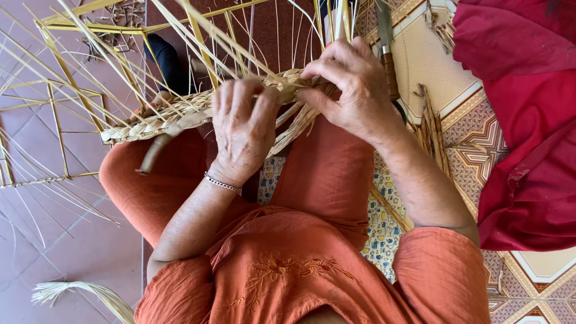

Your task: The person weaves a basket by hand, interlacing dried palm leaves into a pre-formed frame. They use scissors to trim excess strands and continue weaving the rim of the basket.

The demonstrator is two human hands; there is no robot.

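Observation:
A pale straw braid (157,118) runs from the left across my lap, over orange trousers (327,174). My left hand (243,129) closes over the braid near its working end, a thin bracelet on the wrist. My right hand (354,87) pinches the straw strands just to the right, where the braid frays out. Long loose straw strips (198,36) fan up and away from the spot between both hands. The braid's working end is hidden under my fingers.
A yellow straw frame (60,120) stands on the reddish tiles at left. A knife with a brown handle (389,66) lies on the patterned mat beside cut straw pieces (432,129). Red cloth (528,120) is heaped at right. A straw bundle (90,294) lies at bottom left.

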